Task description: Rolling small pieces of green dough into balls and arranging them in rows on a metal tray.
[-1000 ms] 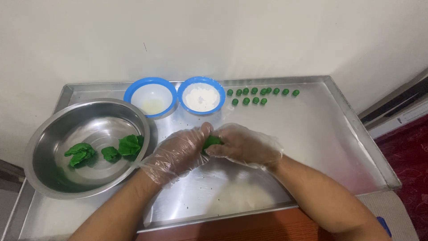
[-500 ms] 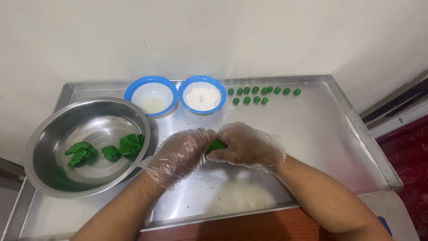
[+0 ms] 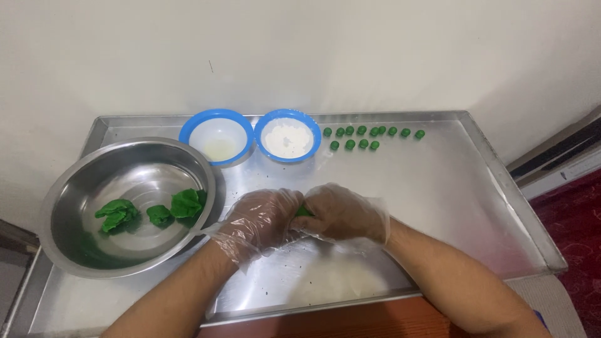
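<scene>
Both hands meet over the middle of a shallow metal tray (image 3: 438,188), each inside a thin clear plastic glove. The left hand (image 3: 260,220) and the right hand (image 3: 343,213) press close together, fingers curled inward around a small piece of green dough (image 3: 304,212). Only a sliver of the green shows in the gap between the gloves; the rest is hidden by the fingers, so its shape cannot be told. The hands hang just above the tray's surface, near its front half, and whether the dough touches the metal cannot be told.

To the left sits a large steel bowl (image 3: 75,188), resting on the tray's left end. Inside it lie three torn lumps of green dough (image 3: 159,213), apart from one another near the bowl's bottom. Behind the hands, toward the wall, stand two small blue-rimmed bowls side by side, just touching. The left small bowl (image 3: 216,141) holds a little pale liquid; the right small bowl (image 3: 288,139) holds white powder.

Right of these bowls, along the back of the tray, lie small green balls (image 3: 363,138) in two short rows, close together. A dusting of white flour (image 3: 341,278) marks the tray in front of the hands. The tray's front edge rests on a reddish-brown table (image 3: 350,322), and a plain pale wall (image 3: 300,56) rises behind.
</scene>
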